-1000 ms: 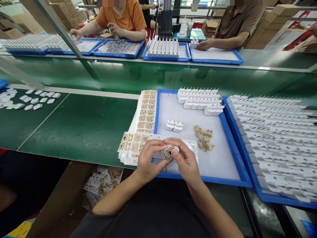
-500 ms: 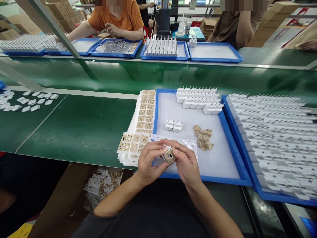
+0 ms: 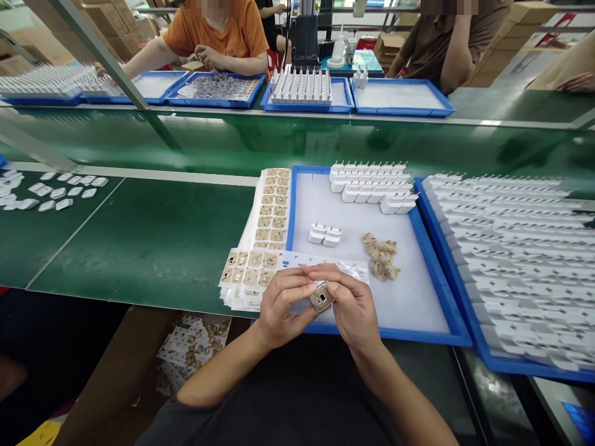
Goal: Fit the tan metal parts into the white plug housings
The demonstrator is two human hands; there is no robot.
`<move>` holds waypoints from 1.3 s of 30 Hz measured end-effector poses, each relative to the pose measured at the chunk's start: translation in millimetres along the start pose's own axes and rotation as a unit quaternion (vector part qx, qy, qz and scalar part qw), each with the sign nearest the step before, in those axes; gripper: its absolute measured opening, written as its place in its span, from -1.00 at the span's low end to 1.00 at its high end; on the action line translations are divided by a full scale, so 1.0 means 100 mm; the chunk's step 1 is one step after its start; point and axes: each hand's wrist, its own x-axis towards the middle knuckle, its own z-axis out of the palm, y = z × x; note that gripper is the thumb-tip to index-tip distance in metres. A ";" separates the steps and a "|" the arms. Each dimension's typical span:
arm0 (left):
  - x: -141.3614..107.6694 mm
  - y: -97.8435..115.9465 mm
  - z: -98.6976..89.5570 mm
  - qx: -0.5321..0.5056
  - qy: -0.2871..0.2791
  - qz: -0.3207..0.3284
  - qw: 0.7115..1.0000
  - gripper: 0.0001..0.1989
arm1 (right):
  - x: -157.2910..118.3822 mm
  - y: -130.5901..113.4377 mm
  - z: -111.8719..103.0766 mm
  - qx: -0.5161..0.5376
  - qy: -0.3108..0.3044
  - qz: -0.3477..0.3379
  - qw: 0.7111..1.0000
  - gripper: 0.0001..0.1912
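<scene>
Between my two hands is a small white charger plug [image 3: 321, 298], its near face covered by a tan sticker with dark cut-outs. My left hand [image 3: 282, 305] grips it from the left, fingers curled over its far side. On the other side my right hand [image 3: 357, 305] pinches its edge, the thumb lying at the sticker's upper right corner. Behind my hands, a sheet of tan stickers [image 3: 253, 277] overlaps the left rim of a blue tray [image 3: 446, 303]. Inside that tray are a small group of white plugs [image 3: 325, 235] and crumpled tan peelings [image 3: 382, 257].
Rows of white plugs [image 3: 372, 183] line the tray's back. At right another blue tray [image 3: 441, 248] is full of them. White pieces [image 3: 58, 193] lie far left on the green bench [image 3: 139, 241]. Two people sit across, behind more trays [image 3: 400, 99]. A box of scraps [image 3: 195, 341] stands below.
The plug has turned slightly in my fingers and shifted a little right and down. Both hands keep their hold on it. The trays and sheets have stayed in place.
</scene>
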 end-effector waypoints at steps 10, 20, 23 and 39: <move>0.01 0.01 -0.01 0.006 -0.005 0.014 1.000 -0.72 | 0.01 0.00 -0.04 -0.007 -0.014 -0.003 1.000 -0.70; 0.00 -0.01 -0.02 0.004 -0.017 0.034 0.999 -0.71 | 0.01 -0.01 -0.07 -0.033 -0.023 -0.018 0.999 -0.72; -0.02 -0.02 -0.03 0.005 -0.022 0.044 0.999 -0.70 | 0.02 -0.01 -0.06 -0.031 -0.025 -0.019 0.999 -0.71; -0.01 -0.05 -0.05 -0.059 -0.035 -0.036 0.997 -0.63 | 0.02 -0.23 -0.23 -0.234 -0.044 -0.061 0.969 -0.91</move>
